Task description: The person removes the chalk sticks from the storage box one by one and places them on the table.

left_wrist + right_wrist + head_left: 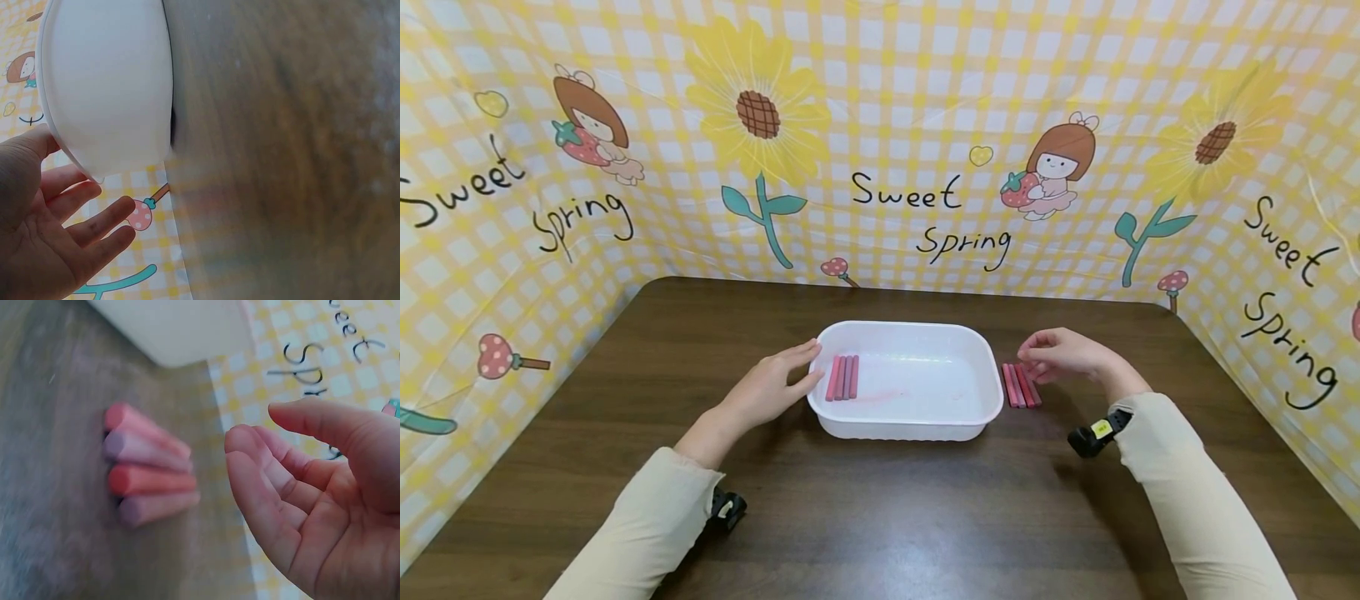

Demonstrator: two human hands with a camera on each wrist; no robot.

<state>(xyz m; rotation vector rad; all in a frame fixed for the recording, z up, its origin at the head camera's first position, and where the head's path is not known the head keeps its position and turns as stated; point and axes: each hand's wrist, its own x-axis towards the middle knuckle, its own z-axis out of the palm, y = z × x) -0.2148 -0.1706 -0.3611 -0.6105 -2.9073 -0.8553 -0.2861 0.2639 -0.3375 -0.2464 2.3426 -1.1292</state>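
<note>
A white plastic tub (910,430) stands on the table, with several pink and mauve chalk sticks (844,377) side by side at its left end. My left hand (766,388) touches the tub's left rim, thumb and fingers spread. In the left wrist view its fingers (106,222) are loosely extended near the tub's end wall. Several more chalk sticks (1018,387), pink, red and mauve, lie in a row just right of the tub. My right hand (1063,352) hovers at their far end. The right wrist view shows its fingers loosely bent, with nothing between thumb and fingertips.
Faint pink marks show on the tub's floor. The brown wooden table (895,508) is bordered at the back and sides by a yellow checked cloth (895,108) with printed flowers and girls. Black wrist devices (1093,435) are worn at both cuffs.
</note>
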